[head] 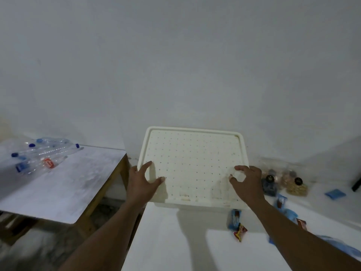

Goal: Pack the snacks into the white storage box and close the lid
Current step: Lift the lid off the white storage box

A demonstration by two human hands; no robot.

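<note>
A white lid (193, 163) dotted with small holes lies at the far end of the white table (175, 241), against the wall; whatever is under it is hidden. My left hand (140, 182) grips its left edge, thumb on top. My right hand (247, 182) holds the right edge with curled fingers. Snacks lie loose to the right of the lid: a blue wrapped bar (234, 219), a red and yellow packet (240, 231), more blue packets (281, 200), a small blue sachet (335, 193) and clear bags of nuts (296, 186).
A second table (64, 184) stands to the left across a narrow gap, with several empty plastic bottles (41, 155) on its far end. A dark object (356, 182) shows at the right edge. The wall rises directly behind the lid.
</note>
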